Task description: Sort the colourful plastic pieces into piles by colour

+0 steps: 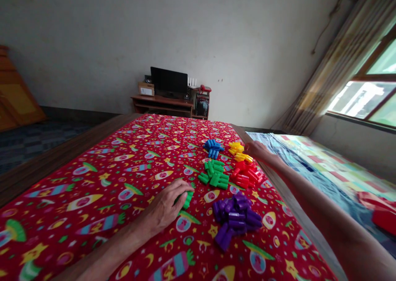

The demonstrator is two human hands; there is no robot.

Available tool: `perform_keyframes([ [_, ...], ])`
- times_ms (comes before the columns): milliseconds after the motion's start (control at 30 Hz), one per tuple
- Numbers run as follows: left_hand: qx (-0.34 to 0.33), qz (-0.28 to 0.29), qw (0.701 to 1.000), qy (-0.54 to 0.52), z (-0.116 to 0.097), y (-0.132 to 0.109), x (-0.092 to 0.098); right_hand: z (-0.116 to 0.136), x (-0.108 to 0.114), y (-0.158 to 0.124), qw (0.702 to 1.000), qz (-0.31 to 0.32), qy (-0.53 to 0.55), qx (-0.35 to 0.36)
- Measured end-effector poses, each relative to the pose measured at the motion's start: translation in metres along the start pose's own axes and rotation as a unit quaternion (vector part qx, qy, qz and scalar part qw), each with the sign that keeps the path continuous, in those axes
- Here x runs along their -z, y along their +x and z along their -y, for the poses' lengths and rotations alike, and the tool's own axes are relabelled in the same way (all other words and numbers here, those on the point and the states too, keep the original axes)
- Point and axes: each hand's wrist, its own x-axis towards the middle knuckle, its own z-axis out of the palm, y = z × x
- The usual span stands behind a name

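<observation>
My left hand (173, 200) rests low over the patterned red cloth, its fingers curled round green plastic blocks (187, 199) that are partly hidden by them. Farther off, my right hand (256, 149) is at the right side of a pile of yellow blocks (236, 149). Its fingers are bent with the tips at the pile; what lies between them is hidden. Red blocks (246, 174) are heaped just below that hand. A pile of green blocks (215, 174) lies ahead and right of my left hand. Blue blocks (213, 148) are behind it, and purple blocks (236, 219) are nearest me.
The red cloth (123, 206) covers a table with a wooden rim (40, 153). At right is a bed (309, 161) with a multicoloured cover. Against the far wall stands a desk (163, 101) with a monitor (169, 81). A cabinet (18, 95) is at left.
</observation>
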Motion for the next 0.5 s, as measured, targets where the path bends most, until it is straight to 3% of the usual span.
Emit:
perform_keyframes([
  [167,-0.007,0.000,1.000,0.002,-0.001,0.001,0.001,-0.012,-0.018,0.000,0.992,0.001,-0.027,0.122],
  [300,-0.006,0.004,1.000,0.009,-0.001,0.001,0.001,-0.022,-0.024,-0.001,0.967,-0.044,-0.116,0.222],
  [500,-0.002,0.005,1.000,0.011,-0.003,0.002,0.002,-0.030,-0.034,0.010,0.928,-0.040,-0.185,0.321],
])
